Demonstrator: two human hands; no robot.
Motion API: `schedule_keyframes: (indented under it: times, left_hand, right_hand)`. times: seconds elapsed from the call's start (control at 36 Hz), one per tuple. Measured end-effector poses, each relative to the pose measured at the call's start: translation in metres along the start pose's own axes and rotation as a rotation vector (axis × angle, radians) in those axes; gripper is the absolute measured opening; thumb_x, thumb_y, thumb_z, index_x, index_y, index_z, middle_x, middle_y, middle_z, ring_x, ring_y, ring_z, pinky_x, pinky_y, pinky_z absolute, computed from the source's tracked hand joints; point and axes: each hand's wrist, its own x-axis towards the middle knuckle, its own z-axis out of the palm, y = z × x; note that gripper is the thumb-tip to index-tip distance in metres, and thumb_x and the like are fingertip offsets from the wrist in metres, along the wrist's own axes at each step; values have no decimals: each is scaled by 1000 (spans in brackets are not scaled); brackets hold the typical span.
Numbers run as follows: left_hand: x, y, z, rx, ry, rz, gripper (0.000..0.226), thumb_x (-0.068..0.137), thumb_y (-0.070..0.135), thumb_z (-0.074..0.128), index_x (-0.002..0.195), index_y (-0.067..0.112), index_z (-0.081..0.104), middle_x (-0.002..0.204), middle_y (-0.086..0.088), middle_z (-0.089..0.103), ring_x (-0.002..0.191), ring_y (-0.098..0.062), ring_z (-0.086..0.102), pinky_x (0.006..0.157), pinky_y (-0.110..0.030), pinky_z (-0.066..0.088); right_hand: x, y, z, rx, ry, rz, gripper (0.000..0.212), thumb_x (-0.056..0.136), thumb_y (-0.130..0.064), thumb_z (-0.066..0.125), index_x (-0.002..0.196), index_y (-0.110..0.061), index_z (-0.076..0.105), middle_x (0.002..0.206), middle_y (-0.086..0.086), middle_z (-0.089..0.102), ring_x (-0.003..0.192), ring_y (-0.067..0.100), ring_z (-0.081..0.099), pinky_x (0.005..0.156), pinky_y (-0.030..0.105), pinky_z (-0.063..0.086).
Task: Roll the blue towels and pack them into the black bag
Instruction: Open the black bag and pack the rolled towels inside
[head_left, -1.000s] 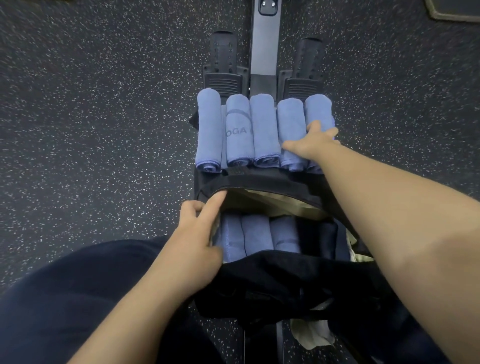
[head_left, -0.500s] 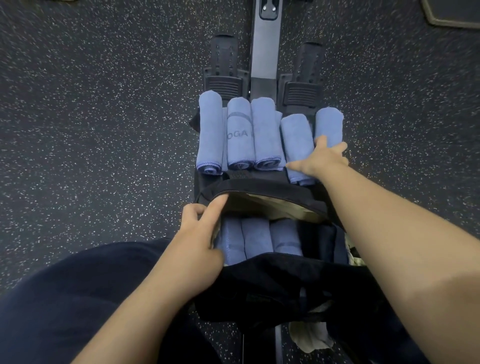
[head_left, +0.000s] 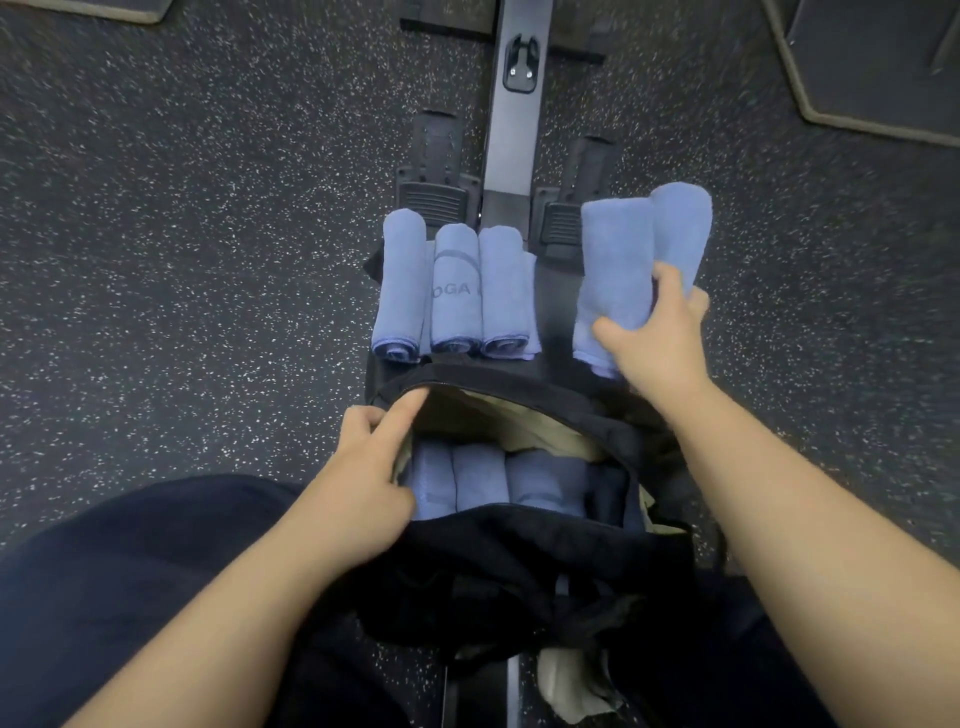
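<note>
We see three soft blue rolled towels (head_left: 454, 291) lying side by side, just past the far edge of the floppy black cloth bag (head_left: 519, 566). Two more blue rolled towels (head_left: 639, 260) are lifted up on the right. The bag is open, with three blue towel rolls (head_left: 493, 483) packed inside.

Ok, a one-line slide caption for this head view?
Right hand grips two rolled blue towels; left hand holds the black bag open.

eight rolled blue towels (head_left: 457, 291), one black bag (head_left: 519, 561), two hands (head_left: 660, 343).
</note>
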Motion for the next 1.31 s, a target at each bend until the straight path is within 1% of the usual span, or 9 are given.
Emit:
schedule_keyframes:
  times: [0.19,0.36,0.5,0.64,0.81,0.94,1.06,1.14,1.31]
  left_hand:
    - [-1,4,0,-13,34,12,90,78,-12,43,149,38,20,109,7,27,89,7,42,73,-1,32]
    - [-2,6,0,-4,22,18,91,77,-13,45,151,32,18,113,2,27,89,0,40,84,-8,25]
    - [-6,12,0,-14,32,32,88,78,-13,46,151,28,19,115,-1,28,96,-7,42,85,-5,23]
    - [-8,14,1,-35,28,48,86,80,-11,46,151,28,19,114,0,28,86,7,41,77,-1,25]
    - [-7,14,3,-10,6,60,88,79,-9,47,151,31,17,114,0,27,85,1,43,79,-8,27]
    - [-5,11,6,-23,10,73,90,78,-10,44,150,37,16,110,2,27,86,1,45,80,-12,34]
    - [-3,10,8,-50,13,68,94,77,-11,44,148,41,12,110,4,27,89,10,41,74,-2,31]
    - [-1,8,7,-70,18,73,94,75,-12,44,150,36,16,113,0,28,88,22,36,82,-9,30]
    - [-3,10,7,-74,17,57,93,78,-11,46,150,37,13,116,3,25,85,4,45,70,-6,33]
  right_hand:
    - [-58,-40,-34,241,119,-101,62,75,-12,69,130,-19,42,120,6,35,85,-3,40,76,5,35]
    - [-137,-43,-18,299,41,-102,65,70,-12,75,125,-23,42,119,0,32,96,-5,35,81,0,30]
    - [-185,-36,15,360,-31,-98,67,68,-15,77,107,-49,34,121,-10,25,93,-21,37,77,-5,29]
    - [-187,-31,37,314,-21,-70,66,64,-30,73,117,-45,35,125,-2,25,108,13,44,90,21,39]
    - [-160,-30,54,270,79,-49,68,72,-28,78,123,-39,34,123,-8,18,112,26,48,94,34,44]
    - [-136,-41,67,245,110,-35,69,74,-29,78,131,-23,39,131,7,20,106,32,50,87,24,38]
    - [-137,-38,82,231,81,-59,71,71,-21,78,121,-33,28,134,13,19,111,40,47,96,41,45]
    - [-150,-26,88,179,38,-63,76,66,-14,81,115,-33,27,137,19,19,118,41,44,100,34,40]
    - [-190,8,89,-39,-81,-124,76,62,-24,84,115,-29,30,139,22,23,117,43,46,94,43,47]
